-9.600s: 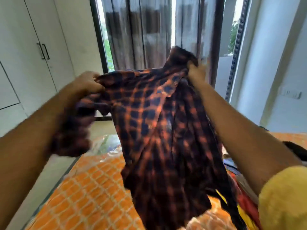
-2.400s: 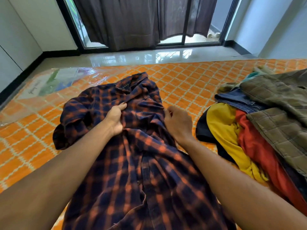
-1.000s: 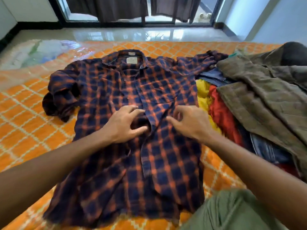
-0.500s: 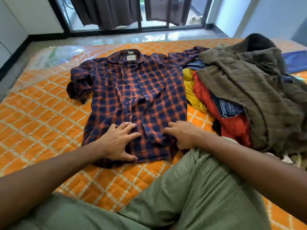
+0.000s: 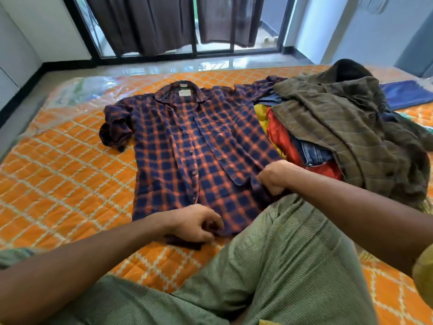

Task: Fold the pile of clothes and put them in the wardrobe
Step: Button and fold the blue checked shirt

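While the plaid shirt (image 5: 199,148) lies spread flat at frame centre on the orange quilted mattress (image 5: 58,184), the left hand (image 5: 196,222) and right hand (image 5: 274,177) pinch its lower hem with curled fingers; the clothes pile (image 5: 339,127) sits at right, curtained glass doors (image 5: 164,24) along the top
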